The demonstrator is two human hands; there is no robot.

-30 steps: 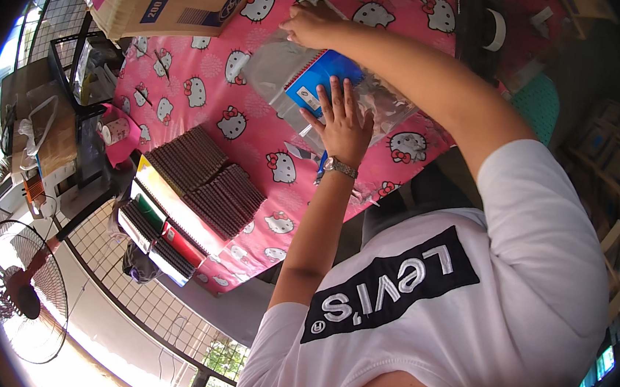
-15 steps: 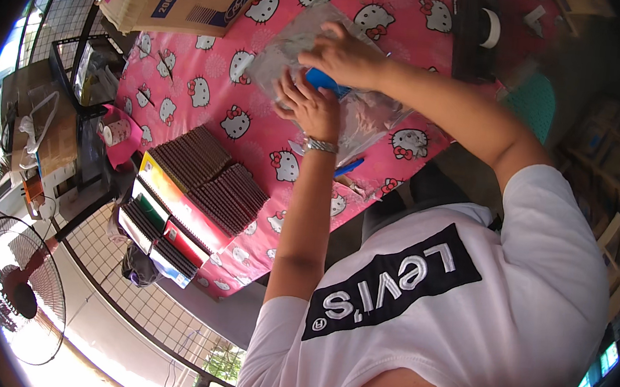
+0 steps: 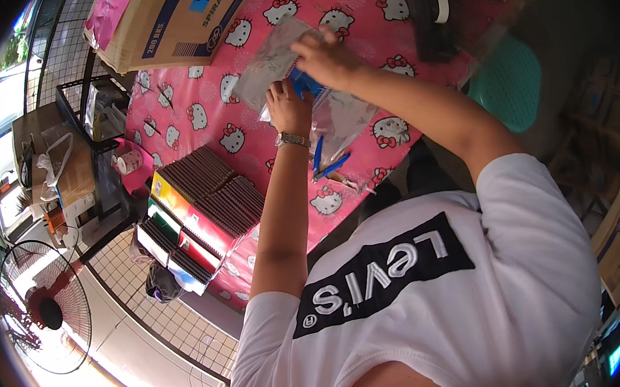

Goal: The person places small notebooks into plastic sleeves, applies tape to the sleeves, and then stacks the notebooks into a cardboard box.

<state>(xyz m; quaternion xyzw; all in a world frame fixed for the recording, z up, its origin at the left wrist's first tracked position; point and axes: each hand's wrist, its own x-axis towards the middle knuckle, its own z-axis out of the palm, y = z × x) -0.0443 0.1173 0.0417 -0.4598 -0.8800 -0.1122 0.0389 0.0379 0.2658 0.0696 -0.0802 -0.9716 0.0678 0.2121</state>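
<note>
Near the top center of the frame, our two bare hands work close together over a blue spiral notebook (image 3: 306, 83), which lies on a clear plastic bag (image 3: 264, 63) and is partly covered by our hands. Our left hand (image 3: 290, 111), wearing a metal wristwatch (image 3: 293, 140), rests at the notebook's lower left side with its fingers bent; we cannot tell whether they grip the notebook, the plastic or neither. Our right hand (image 3: 329, 59) is just above and to the right, fingers curled toward the bag's upper part; we cannot tell whether they pinch the film.

Below and right of the notebook, more clear plastic spreads over the pink tablecloth (image 3: 231, 139) printed with cartoon cats. Just beneath it we see a blue-handled hand tool (image 3: 318, 161), its handles spread apart. Left of center, near the table's edge, spiral notebooks (image 3: 211, 188) stand in stacks, their dark coils turned upward.

Toward the upper left we have a large cardboard box (image 3: 185, 17), and at the upper right a black tape dispenser (image 3: 428, 38) with a pale roll. Farther right, beyond the table's edge, is a teal perforated seat (image 3: 511, 86). Down at the lower left of the frame stands a fan (image 3: 48, 309).
</note>
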